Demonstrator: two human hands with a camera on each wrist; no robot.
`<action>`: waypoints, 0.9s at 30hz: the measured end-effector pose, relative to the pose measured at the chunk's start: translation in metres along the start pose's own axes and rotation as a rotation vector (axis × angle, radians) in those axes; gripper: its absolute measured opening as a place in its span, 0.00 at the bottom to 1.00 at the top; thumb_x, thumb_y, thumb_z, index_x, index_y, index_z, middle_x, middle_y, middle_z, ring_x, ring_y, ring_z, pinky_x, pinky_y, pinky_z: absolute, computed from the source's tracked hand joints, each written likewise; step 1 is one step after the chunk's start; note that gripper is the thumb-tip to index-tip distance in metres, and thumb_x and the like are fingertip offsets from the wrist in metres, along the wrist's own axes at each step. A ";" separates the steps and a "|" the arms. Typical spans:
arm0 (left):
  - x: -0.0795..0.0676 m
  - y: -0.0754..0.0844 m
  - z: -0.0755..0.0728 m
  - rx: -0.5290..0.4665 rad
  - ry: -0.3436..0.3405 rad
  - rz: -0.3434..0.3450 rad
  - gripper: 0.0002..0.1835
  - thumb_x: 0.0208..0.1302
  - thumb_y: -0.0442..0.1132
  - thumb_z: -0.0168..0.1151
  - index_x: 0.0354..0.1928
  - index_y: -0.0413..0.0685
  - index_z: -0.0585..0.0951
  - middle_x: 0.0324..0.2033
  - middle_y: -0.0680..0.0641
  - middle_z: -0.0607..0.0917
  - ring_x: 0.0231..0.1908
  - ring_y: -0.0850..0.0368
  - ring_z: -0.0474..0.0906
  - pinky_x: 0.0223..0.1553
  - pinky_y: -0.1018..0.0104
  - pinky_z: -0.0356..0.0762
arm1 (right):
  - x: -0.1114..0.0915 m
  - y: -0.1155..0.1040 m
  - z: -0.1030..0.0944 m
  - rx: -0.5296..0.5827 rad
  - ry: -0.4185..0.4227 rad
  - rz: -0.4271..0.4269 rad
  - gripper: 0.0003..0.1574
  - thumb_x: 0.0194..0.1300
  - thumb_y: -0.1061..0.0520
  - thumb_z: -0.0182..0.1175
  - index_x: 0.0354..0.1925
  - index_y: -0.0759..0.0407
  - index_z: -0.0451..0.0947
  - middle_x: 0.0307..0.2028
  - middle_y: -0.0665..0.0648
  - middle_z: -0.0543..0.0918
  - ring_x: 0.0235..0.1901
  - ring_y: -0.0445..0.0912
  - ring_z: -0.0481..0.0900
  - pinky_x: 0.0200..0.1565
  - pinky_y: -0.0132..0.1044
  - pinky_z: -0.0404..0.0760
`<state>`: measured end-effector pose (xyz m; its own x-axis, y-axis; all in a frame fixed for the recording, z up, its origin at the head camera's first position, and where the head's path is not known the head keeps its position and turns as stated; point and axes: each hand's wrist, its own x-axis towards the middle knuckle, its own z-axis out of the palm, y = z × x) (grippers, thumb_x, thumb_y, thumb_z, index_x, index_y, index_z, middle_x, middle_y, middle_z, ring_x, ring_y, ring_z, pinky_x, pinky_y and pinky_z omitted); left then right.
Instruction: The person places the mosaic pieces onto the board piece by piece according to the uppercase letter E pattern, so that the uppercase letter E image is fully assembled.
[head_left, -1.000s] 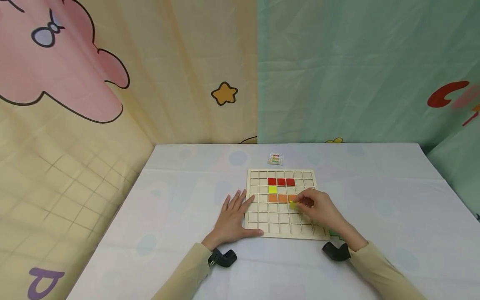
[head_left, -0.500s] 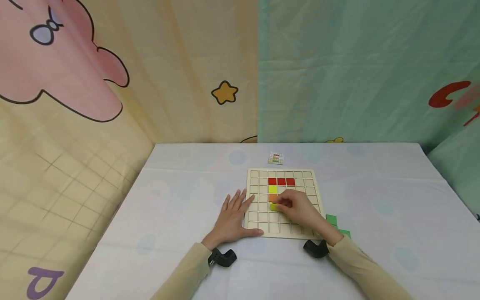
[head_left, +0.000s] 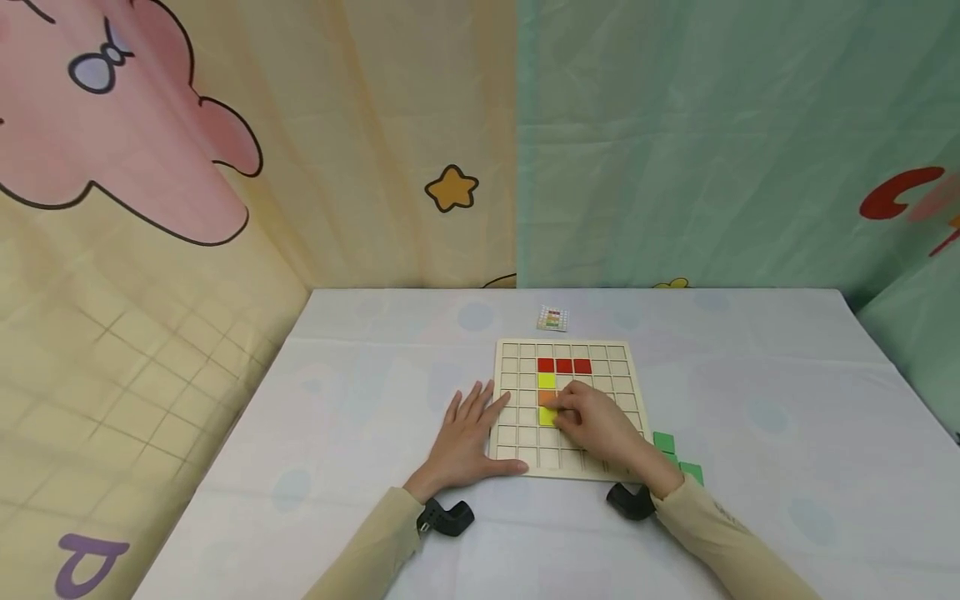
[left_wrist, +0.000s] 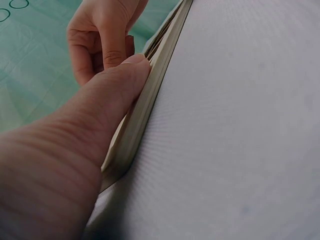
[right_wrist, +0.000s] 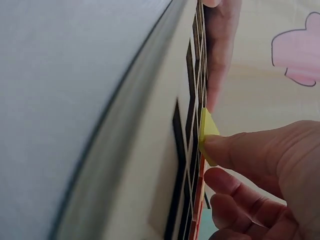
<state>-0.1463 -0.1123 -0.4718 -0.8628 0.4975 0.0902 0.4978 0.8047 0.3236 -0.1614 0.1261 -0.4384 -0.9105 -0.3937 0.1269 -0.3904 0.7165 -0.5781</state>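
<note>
Yellow tiles [head_left: 546, 417], two, one touched; red tiles [head_left: 564, 367], three

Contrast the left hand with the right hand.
The left hand lies with fingers spread; the right hand bends its fingers. The left hand touches the board's left edge; the right hand holds the lower yellow tile. Both have a dark device at the wrist.

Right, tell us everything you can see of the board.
The board is pale, wood-like, flat on the table, with square cells. Red tiles, a yellow tile and an orange tile show in it. The left hand rests on its left side; the right hand, pinching a second yellow tile, hides part of it.
</note>
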 end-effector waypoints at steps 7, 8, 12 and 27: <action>0.000 0.000 -0.001 0.005 -0.008 -0.010 0.56 0.49 0.75 0.58 0.74 0.51 0.54 0.73 0.44 0.46 0.72 0.49 0.35 0.68 0.49 0.31 | -0.006 0.001 -0.003 -0.129 -0.021 -0.093 0.16 0.58 0.58 0.67 0.46 0.57 0.85 0.35 0.46 0.72 0.26 0.39 0.65 0.28 0.31 0.68; 0.000 0.000 -0.001 0.002 -0.008 -0.011 0.56 0.49 0.75 0.57 0.74 0.51 0.54 0.73 0.44 0.46 0.72 0.49 0.35 0.68 0.49 0.30 | -0.007 0.001 -0.003 -0.136 -0.027 -0.103 0.16 0.58 0.58 0.67 0.47 0.57 0.85 0.35 0.46 0.71 0.27 0.39 0.65 0.28 0.30 0.69; -0.001 0.000 -0.001 -0.009 -0.002 -0.004 0.56 0.49 0.75 0.57 0.74 0.50 0.54 0.73 0.43 0.47 0.72 0.48 0.36 0.68 0.49 0.31 | -0.014 0.002 -0.004 -0.140 -0.052 -0.119 0.19 0.60 0.57 0.66 0.51 0.56 0.83 0.38 0.46 0.71 0.31 0.39 0.67 0.30 0.30 0.70; -0.001 -0.001 0.002 0.000 0.007 0.003 0.56 0.48 0.74 0.58 0.74 0.50 0.55 0.73 0.44 0.47 0.72 0.48 0.36 0.68 0.49 0.31 | -0.051 0.042 -0.035 0.040 0.039 -0.162 0.10 0.60 0.62 0.66 0.42 0.55 0.84 0.37 0.47 0.72 0.28 0.37 0.67 0.27 0.29 0.71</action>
<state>-0.1461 -0.1125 -0.4738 -0.8619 0.4976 0.0981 0.5005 0.8030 0.3235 -0.1363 0.1964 -0.4411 -0.8409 -0.4789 0.2520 -0.5275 0.6214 -0.5793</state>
